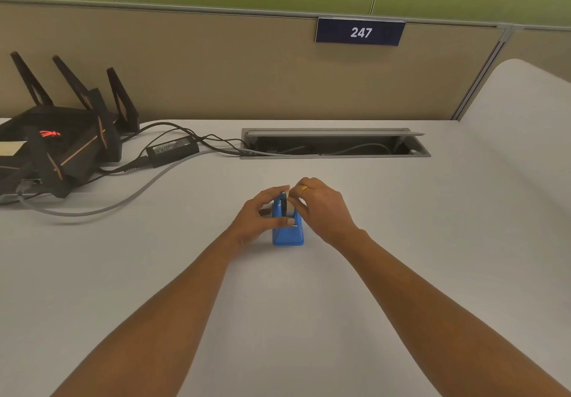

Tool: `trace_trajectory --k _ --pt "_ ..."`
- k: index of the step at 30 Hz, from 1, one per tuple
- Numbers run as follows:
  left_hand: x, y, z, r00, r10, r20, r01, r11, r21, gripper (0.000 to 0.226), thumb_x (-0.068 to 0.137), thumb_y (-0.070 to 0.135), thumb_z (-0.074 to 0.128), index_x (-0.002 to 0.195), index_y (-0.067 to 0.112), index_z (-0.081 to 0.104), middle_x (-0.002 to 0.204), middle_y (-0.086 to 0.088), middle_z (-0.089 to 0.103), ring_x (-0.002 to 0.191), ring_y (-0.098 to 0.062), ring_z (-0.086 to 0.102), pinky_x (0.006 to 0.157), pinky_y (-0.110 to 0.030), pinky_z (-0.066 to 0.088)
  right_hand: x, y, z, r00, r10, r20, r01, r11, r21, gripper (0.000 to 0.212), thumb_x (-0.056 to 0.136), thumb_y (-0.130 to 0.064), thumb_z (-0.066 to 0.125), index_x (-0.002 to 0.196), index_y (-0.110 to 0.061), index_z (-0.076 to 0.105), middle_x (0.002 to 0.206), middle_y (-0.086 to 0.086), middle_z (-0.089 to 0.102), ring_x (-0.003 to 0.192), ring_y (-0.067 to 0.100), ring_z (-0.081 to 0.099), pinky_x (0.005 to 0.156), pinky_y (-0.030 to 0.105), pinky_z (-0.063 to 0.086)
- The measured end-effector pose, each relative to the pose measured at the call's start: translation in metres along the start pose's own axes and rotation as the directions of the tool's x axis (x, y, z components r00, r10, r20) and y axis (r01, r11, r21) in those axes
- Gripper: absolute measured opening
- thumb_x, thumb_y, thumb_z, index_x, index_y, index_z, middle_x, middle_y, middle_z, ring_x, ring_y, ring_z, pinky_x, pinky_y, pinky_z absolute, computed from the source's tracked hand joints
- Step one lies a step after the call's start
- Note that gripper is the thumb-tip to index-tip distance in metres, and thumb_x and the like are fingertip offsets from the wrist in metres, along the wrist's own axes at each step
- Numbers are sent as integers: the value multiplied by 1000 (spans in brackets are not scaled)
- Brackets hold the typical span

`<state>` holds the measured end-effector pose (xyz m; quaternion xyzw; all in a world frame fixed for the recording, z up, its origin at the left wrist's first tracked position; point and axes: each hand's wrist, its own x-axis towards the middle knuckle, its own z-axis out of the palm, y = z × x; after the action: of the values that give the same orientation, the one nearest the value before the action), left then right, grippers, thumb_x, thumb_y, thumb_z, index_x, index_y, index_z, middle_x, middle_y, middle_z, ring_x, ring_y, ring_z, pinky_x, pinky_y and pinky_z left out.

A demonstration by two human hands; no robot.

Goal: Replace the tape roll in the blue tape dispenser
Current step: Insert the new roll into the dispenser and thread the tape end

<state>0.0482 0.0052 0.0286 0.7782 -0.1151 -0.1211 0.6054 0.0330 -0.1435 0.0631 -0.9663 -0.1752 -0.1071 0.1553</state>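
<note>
A small blue tape dispenser [287, 236] stands on the white desk [278, 319], its cutter end toward me. My left hand [258, 217] grips its left side, thumb across the front and fingers curled over the top. My right hand [321, 208], wearing a gold ring, is on the dispenser's right side and its fingertips pinch the tape roll [290, 206] seated in the dispenser. Only a thin pale edge of the roll shows between my fingers.
A black router [58, 146] with antennas sits at the far left, with a power brick [171, 149] and cables [129, 193] trailing across the desk. An open cable tray [333, 146] is set into the desk behind my hands. A beige partition stands at the back.
</note>
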Motion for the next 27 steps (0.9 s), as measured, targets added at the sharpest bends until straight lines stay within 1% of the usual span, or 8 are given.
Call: trace_trajectory --k 4,8,10,12,14,17,21,27 --pt "-3 0 -4 995 -19 98 13 999 53 89 69 6 75 139 26 24 150 -4 28 133 -24 34 110 -42 31 -5 -3 0 1000 16 -4 -16 1000 3 27 94 -23 45 108 -7 62 111 11 62 98 22 56 82 28 46" --pt "-4 -4 -1 992 38 117 -62 976 210 100 63 9 80 141 23 19 150 -3 24 135 -20 29 109 -35 30 -8 -3 1 1000 26 11 -26 1000 -7 28 94 -24 45 109 -8 62 112 10 62 98 22 56 82 26 45" --pt "-5 -5 1 992 70 103 -92 968 232 100 61 10 81 140 22 20 148 -3 27 133 -19 31 106 -30 30 -10 -3 3 1000 27 12 -26 1000 -14 27 94 -24 45 109 -8 61 112 10 62 98 22 55 79 25 44" --pt "-6 -6 0 992 87 95 -107 968 229 100 61 11 82 139 22 22 146 -3 29 132 -19 33 105 -29 30 -12 -2 5 1000 25 3 -25 999 -25 26 94 -24 46 107 -9 62 110 10 62 96 21 55 74 22 39" --pt "-7 -7 0 990 101 94 -121 965 234 99 61 12 82 139 22 22 145 -2 31 131 -18 34 107 -31 30 -14 -3 6 1000 21 -11 -22 999 -32 24 93 -23 47 105 -9 62 109 9 62 95 21 56 73 21 38" --pt "-7 -6 1 989 116 90 -134 960 245 96 62 11 81 139 18 25 145 -4 32 131 -21 34 109 -34 30 -16 -5 5 999 18 -26 -19 999 -29 24 93 -23 48 104 -9 63 108 10 63 94 22 56 76 25 44" --pt "-9 -5 2 991 108 85 -124 965 230 91 64 9 80 138 14 27 147 -6 31 132 -24 35 113 -42 30 -18 -8 3 999 22 -48 -23 999 -22 24 93 -22 46 104 -8 63 108 11 63 94 23 57 77 28 47" --pt "-10 -6 4 989 122 85 -137 970 203 87 63 6 79 135 12 30 144 -6 35 129 -23 38 110 -37 31 -27 -10 2 997 -18 -79 13 998 -67 22 93 -23 47 101 -11 64 102 8 64 89 21 56 67 25 42"
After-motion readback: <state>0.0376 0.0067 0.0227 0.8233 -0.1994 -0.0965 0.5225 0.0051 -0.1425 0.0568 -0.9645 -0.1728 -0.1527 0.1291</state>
